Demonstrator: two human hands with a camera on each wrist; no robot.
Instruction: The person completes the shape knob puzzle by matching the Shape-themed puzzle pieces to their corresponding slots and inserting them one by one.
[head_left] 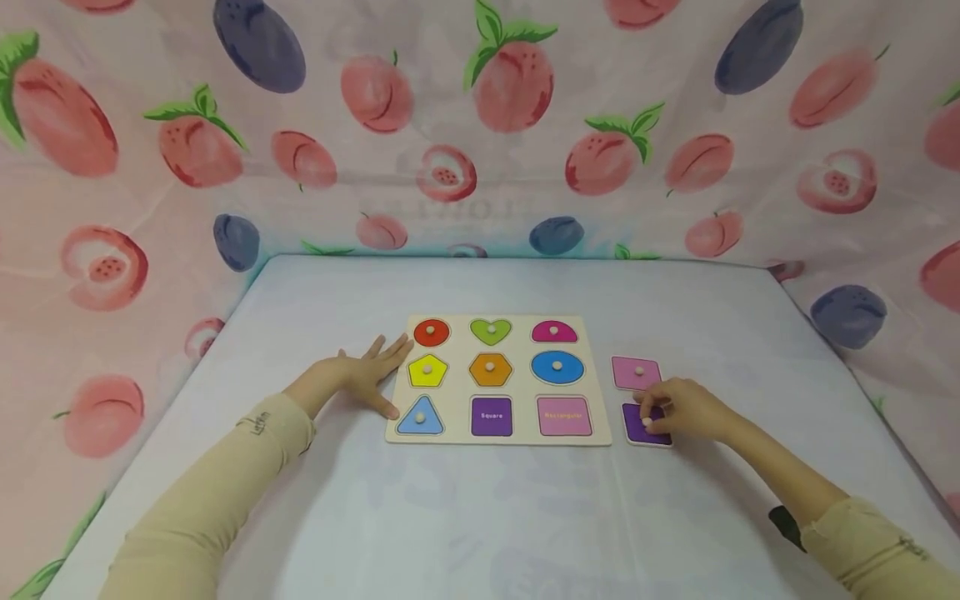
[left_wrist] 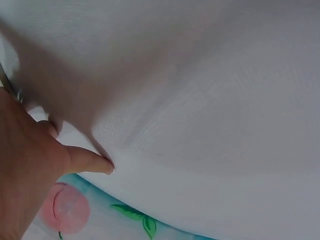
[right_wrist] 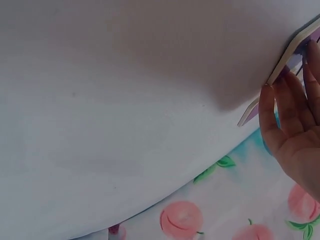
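Observation:
A wooden shape puzzle board (head_left: 457,417) lies on the table. Its square slot (head_left: 492,427) and rectangle slot (head_left: 564,427) show printed names, while knobbed pieces fill the other slots. My left hand (head_left: 367,375) rests at the board's left edge, fingers spread; the left wrist view shows part of it (left_wrist: 30,165). To the right of the board, my right hand (head_left: 686,408) pinches the white knob of the purple square puzzle piece (head_left: 636,433). A pink rectangle puzzle piece (head_left: 626,373) lies just beyond. In the right wrist view, the right hand (right_wrist: 292,120) reaches over the purple piece's edge.
A white cloth covers the table (head_left: 465,517). Behind it and at both sides hangs a fruit-print curtain (head_left: 420,158). Close to the right sleeve lies a small dark object (head_left: 786,527), partly covered by the forearm.

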